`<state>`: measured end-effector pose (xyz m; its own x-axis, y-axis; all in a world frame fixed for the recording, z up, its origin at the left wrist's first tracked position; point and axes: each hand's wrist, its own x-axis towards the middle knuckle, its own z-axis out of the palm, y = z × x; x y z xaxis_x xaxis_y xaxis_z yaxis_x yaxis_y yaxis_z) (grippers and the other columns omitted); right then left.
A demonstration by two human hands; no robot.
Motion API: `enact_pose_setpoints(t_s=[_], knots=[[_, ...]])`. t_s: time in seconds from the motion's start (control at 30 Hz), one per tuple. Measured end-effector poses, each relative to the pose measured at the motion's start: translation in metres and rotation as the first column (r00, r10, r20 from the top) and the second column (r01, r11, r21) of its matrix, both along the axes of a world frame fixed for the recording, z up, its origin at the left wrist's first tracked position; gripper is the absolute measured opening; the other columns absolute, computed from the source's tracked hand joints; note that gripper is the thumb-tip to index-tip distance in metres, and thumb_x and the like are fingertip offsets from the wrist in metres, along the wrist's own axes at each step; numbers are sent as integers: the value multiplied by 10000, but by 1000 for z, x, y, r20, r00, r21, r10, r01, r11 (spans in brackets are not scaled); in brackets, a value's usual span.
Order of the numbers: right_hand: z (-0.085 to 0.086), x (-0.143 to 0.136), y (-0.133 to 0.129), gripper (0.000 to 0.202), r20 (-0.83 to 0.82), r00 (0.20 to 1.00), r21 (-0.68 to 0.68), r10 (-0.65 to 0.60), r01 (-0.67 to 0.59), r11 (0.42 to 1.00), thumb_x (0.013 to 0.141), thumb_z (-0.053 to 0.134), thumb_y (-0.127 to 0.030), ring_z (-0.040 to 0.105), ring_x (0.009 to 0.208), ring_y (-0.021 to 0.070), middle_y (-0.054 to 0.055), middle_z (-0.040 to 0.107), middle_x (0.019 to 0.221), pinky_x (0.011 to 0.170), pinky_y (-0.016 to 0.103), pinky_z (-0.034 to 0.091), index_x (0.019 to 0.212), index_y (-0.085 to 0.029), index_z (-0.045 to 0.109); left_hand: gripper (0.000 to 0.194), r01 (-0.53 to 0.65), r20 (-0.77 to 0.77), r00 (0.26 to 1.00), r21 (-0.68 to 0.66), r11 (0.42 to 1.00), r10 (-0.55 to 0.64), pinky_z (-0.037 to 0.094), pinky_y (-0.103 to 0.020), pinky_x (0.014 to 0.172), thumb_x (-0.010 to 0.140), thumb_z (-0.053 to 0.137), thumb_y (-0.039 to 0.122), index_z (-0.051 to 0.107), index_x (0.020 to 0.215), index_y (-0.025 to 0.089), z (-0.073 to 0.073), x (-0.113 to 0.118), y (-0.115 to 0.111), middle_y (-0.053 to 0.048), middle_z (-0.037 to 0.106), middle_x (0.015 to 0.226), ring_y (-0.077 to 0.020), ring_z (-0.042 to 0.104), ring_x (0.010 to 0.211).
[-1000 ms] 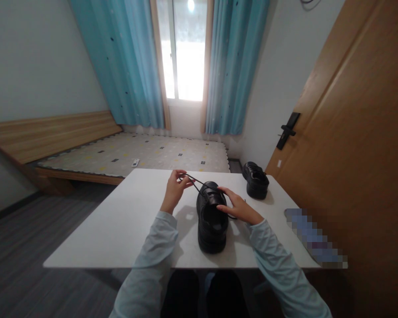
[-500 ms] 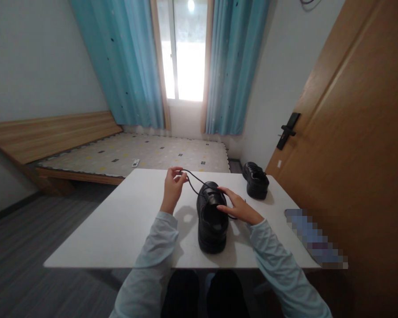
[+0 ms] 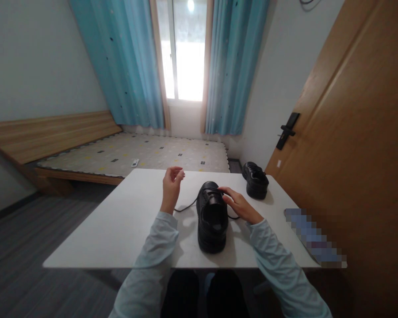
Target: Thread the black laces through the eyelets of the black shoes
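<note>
A black lace-up shoe [image 3: 212, 221] stands on the white table [image 3: 119, 229], its toe pointing away from me. To its left, my left hand [image 3: 173, 185] is raised above the table, fingers curled but apart, with nothing in them. One black lace [image 3: 187, 206] runs from the shoe leftward and passes behind my left wrist. My right hand [image 3: 240, 205] is at the shoe's right side, thumb and fingers apart, fingertips touching the upper near the lacing. Another bit of lace shows below that hand.
A second black shoe [image 3: 256, 181] stands at the table's back right. A blurred bluish item [image 3: 313, 238] lies along the right edge. Beyond the table are a bed [image 3: 152, 152] and a wooden door [image 3: 361, 145].
My left hand has let go of the lace, which has dropped from a raised loop to lie left of the shoe. The thumb of my right hand has lifted slightly off the shoe's opening.
</note>
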<state>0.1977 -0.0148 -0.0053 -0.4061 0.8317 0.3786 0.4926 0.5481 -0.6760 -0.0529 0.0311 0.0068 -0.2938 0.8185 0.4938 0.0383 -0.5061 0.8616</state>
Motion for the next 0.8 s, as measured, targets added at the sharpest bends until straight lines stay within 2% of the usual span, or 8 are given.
enact_pose_setpoints(t_s=[0.1, 0.2, 0.3, 0.4, 0.53, 0.8], knots=[[0, 0, 2, 356, -26, 999, 36, -40, 41, 999, 953, 350, -401, 588, 1089, 219, 81, 652, 1132, 966, 389, 432, 1120, -205, 597, 244, 46, -81, 996, -18, 999, -47, 496, -261, 711, 772, 598, 386, 584, 882, 169, 0, 3, 0, -31, 625, 845, -152, 609, 811], [-2, 1, 6, 277, -31, 994, 97, -100, 103, 990, 937, 407, -334, 612, 1016, 215, 80, 676, 1046, 919, 375, 450, 1027, -200, 632, 266, 165, -185, 968, -39, 985, -170, 503, -302, 787, 797, 578, 398, 600, 908, 157, 1, 9, -3, -58, 667, 896, -178, 632, 881], [-4, 2, 8, 195, -20, 990, 137, -142, 144, 980, 898, 489, -287, 627, 926, 211, 79, 680, 975, 857, 366, 472, 976, -190, 639, 299, 312, -320, 893, -66, 948, -316, 479, -342, 903, 837, 544, 399, 614, 996, 156, 1, 16, -10, -88, 684, 1019, -196, 634, 980], [-6, 2, 9, 144, -12, 987, 134, -160, 161, 978, 871, 532, -255, 629, 872, 203, 70, 674, 934, 817, 357, 483, 950, -188, 632, 366, 397, -465, 787, -120, 910, -405, 429, -352, 993, 851, 540, 409, 601, 1126, 176, 0, 20, -15, -85, 657, 1153, -203, 599, 1088], [-8, -1, 10, 108, -4, 984, 121, -177, 176, 977, 862, 535, -226, 624, 856, 200, 61, 665, 896, 802, 355, 481, 917, -182, 618, 405, 420, -557, 700, -186, 888, -447, 411, -339, 1019, 862, 525, 400, 580, 1197, 178, -2, 23, -17, -70, 643, 1197, -200, 581, 1125], [-9, -4, 11, 81, 3, 979, 127, -204, 202, 971, 860, 521, -199, 611, 829, 197, 56, 652, 857, 776, 346, 472, 866, -177, 599, 359, 479, -563, 658, -200, 855, -500, 434, -341, 983, 892, 449, 263, 548, 1227, 183, -7, 28, -13, -74, 646, 1167, -182, 597, 1079]])
